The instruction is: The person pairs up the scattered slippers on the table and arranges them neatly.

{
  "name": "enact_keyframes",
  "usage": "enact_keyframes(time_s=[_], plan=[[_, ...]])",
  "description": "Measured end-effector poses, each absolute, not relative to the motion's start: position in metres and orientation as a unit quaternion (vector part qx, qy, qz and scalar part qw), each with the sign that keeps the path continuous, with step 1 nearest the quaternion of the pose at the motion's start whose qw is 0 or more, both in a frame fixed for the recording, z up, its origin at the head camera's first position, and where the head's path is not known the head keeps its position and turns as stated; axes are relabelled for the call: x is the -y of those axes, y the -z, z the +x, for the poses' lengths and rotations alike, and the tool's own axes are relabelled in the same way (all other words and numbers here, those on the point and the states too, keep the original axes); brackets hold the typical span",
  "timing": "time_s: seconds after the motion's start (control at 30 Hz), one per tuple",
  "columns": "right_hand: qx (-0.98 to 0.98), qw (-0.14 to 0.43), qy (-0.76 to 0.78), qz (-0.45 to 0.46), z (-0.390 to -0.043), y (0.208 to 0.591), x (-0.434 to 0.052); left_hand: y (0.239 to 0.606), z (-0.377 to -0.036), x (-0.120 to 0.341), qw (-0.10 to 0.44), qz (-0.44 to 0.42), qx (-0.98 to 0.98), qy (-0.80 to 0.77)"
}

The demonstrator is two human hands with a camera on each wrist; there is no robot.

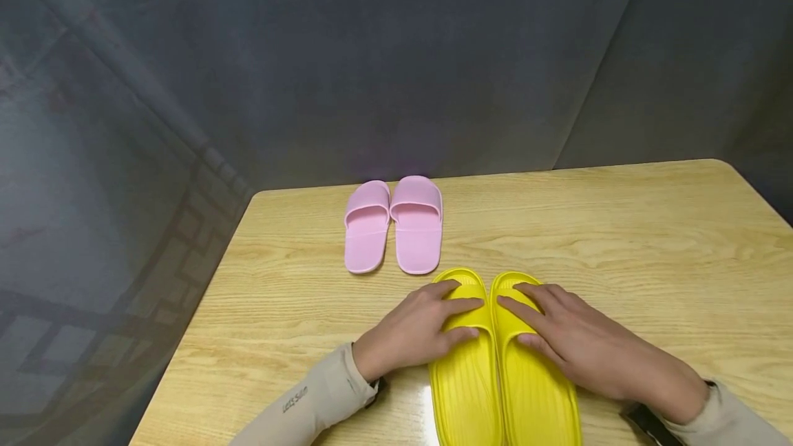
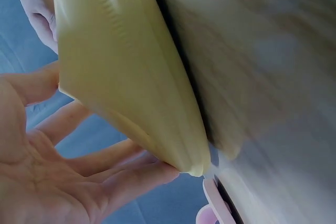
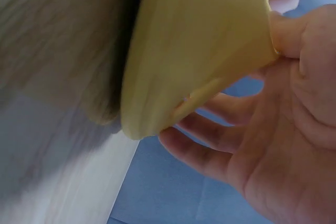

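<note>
Side by side, the yellow slippers (image 1: pixel 504 363) lie lengthwise on the table (image 1: pixel 650 253), toes pointing away. Left hand (image 1: pixel 411 332) and right hand (image 1: pixel 576 343) rest nearly flat on their straps. Only the head view shows the pink slippers (image 1: pixel 394 224) whole.

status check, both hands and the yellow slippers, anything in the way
Left hand flat on left yellow slipper; right hand flat on right yellow slipper. Pair side by side on table. Pink slippers beyond, apart.
</note>
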State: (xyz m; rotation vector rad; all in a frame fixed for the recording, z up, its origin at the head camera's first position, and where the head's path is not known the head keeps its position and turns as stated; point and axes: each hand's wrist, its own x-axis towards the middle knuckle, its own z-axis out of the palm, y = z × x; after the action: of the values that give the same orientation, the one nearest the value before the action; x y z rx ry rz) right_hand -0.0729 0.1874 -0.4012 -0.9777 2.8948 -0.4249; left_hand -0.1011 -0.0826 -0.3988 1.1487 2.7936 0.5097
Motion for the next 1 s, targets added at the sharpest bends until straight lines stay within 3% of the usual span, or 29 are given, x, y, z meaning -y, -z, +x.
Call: enact_keyframes(time_s=[0.47, 0.73, 1.0], plan=[[-0.941, 0.013, 0.142, -0.306, -0.079, 0.398, -0.188, 0.394, -0.113, 0.079, 0.007, 0.384, -0.906, -0.180], [-0.934, -0.045, 0.123, -0.333, -0.095, 0.394, -0.193, 0.384, -0.133, 0.070, -0.003, 0.374, -0.908, -0.189], [-0.939, 0.012, 0.152, -0.309, -0.128, 0.382, -0.199, 0.378, -0.167, 0.062, 0.014, 0.337, -0.920, -0.202]])
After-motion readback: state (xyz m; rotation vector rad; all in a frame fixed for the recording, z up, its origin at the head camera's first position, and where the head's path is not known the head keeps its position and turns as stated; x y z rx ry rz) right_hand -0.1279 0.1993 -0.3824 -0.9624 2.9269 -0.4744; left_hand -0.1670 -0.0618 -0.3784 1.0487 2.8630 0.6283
